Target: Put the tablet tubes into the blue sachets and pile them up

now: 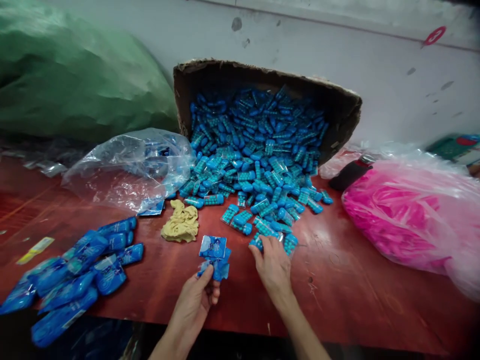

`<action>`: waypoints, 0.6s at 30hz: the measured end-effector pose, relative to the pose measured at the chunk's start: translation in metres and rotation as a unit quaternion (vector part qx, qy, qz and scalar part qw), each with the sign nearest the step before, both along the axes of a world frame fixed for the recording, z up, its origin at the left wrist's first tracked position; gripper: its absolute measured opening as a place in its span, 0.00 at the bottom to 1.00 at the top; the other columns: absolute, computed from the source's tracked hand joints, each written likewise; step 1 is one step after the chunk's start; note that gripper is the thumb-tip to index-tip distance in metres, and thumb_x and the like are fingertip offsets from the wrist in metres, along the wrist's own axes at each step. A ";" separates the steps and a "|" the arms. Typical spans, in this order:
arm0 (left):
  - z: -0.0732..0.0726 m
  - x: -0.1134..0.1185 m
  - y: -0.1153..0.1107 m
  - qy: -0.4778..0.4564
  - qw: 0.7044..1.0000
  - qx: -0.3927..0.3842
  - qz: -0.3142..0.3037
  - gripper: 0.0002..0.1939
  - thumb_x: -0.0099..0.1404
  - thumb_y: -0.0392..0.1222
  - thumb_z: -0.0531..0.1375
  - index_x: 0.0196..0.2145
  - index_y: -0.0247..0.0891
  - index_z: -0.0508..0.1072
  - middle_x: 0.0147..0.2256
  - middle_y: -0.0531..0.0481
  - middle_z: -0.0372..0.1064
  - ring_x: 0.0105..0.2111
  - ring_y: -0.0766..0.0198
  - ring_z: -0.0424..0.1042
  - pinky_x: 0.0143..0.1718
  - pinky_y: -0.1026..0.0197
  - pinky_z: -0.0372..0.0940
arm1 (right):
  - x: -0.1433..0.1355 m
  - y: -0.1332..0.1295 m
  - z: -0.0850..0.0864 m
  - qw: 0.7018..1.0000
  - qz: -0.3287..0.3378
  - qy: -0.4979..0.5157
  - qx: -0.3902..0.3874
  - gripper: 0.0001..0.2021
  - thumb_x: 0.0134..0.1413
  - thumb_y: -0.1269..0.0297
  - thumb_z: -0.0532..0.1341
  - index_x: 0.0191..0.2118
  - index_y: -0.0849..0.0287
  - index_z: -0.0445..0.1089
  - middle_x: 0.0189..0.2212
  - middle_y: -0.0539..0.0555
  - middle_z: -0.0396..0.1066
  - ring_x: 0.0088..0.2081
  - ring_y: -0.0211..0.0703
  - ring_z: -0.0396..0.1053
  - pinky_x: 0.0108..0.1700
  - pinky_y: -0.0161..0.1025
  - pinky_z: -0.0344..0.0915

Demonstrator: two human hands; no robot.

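Bare left forearm (pixel 170 340) and right forearm (pixel 304 330) converge across the near edge of the bench (pixel 345 312). Left hand (pixel 198 292), close to that edge: thumb extended, fingers curled beneath in a pinch. Right hand (pixel 273 265), farther in: palm down, fingers bent, thumb pointing forward.

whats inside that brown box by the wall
Inside the brown box is a heap of small blue and clear containers, spilling onto the red table. The heap covers the box's lower side, so anything beneath it can't be seen.
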State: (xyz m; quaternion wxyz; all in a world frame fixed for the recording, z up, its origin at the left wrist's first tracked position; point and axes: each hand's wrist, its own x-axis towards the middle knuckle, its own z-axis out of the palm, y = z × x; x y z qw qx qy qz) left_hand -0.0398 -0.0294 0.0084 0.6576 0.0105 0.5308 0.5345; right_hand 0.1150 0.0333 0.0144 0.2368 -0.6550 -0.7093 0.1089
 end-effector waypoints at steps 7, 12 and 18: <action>0.000 -0.001 0.000 -0.036 0.999 -0.030 0.021 0.09 0.54 0.38 0.61 0.22 0.35 0.64 0.13 0.54 0.64 0.13 0.71 0.62 0.11 0.71 0.54 | -0.002 -0.019 -0.018 0.991 0.070 -0.106 -0.033 0.13 0.54 0.71 0.52 0.44 0.57 0.67 0.46 0.60 0.63 0.43 0.51 0.63 0.41 0.43 0.60; -0.004 -0.001 -0.001 0.005 0.999 -0.021 0.038 0.09 0.52 0.39 0.63 0.24 0.35 0.65 0.14 0.54 0.65 0.13 0.71 0.63 0.12 0.71 0.55 | 0.000 -0.037 -0.023 0.997 0.059 -0.043 -0.026 0.18 0.53 0.71 0.52 0.51 0.56 0.62 0.47 0.60 0.62 0.46 0.52 0.61 0.44 0.44 0.60; -0.005 0.003 0.000 0.061 0.995 -0.016 0.072 0.12 0.47 0.41 0.65 0.23 0.34 0.66 0.13 0.53 0.65 0.13 0.69 0.64 0.12 0.70 0.56 | -0.006 -0.028 -0.017 0.984 0.030 0.160 -0.072 0.17 0.49 0.71 0.55 0.47 0.56 0.64 0.39 0.56 0.67 0.41 0.49 0.64 0.43 0.45 0.61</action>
